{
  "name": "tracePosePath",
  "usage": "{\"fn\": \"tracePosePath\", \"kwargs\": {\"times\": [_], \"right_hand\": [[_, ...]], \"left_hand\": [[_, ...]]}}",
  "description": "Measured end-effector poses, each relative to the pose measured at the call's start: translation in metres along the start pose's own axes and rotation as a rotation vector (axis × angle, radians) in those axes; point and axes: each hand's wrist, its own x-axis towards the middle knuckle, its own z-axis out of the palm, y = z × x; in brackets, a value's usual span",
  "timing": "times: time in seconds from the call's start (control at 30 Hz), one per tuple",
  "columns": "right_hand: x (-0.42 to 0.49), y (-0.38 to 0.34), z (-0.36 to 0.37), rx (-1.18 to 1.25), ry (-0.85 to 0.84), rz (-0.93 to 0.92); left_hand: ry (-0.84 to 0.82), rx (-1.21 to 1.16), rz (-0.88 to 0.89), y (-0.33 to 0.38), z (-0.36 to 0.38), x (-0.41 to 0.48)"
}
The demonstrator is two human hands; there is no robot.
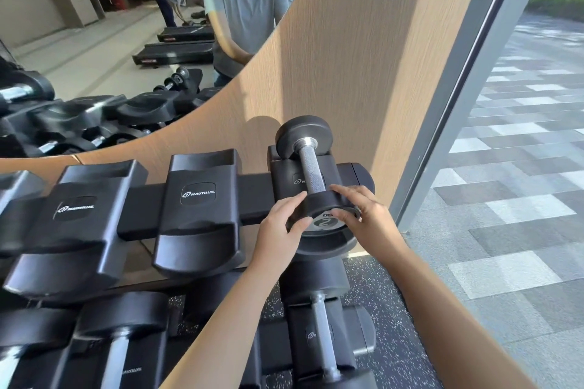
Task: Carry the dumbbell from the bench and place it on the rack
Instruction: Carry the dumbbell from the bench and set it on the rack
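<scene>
Dumbbell [311, 172] was down on the rack [256, 196], and that was most of the job done. It lay lengthwise in the end saddle [284, 174] of the top tier, far head up by the wood-panelled wall [363, 57], knurled handle running back toward the person, near head with its "2" plate at the saddle's front lip.

Both hands were on that near head. Left hand [281, 224] cupped its left edge, fingers curled over the rim and thumb pressed onto the face. Right hand [368, 218] mirrored it, fingers clamped across the top of the rim, thumb on the plate. No gap in either grip; nothing was let go.

So by my reading the carry was finished and the placing nearly so. What looked left: seat the near head fully, as I could not tell whether its weight sat on the saddle or in the hands, then release. Two empty saddles [202, 196] stood alongside, and another dumbbell [322, 331] sat on the tier below.
</scene>
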Motion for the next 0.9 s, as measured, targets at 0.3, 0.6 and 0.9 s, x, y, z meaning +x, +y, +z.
{"fn": "tracePosePath", "kwargs": {"times": [0.3, 0.6, 0.9], "right_hand": [[-0.039, -0.019, 0.011, -0.221, 0.118, -0.025], [-0.117, -0.076, 0.049, -0.449, 0.151, -0.196], [-0.213, -0.161, 0.106, -0.410, 0.047, -0.415]], "left_hand": [[0.052, 0.419, 0.097, 0.025, -0.023, -0.053], [0.198, 0.807, 0.190, 0.044, -0.065, -0.145], [0.380, 0.934, 0.017, 0.048, -0.135, -0.281]]}}
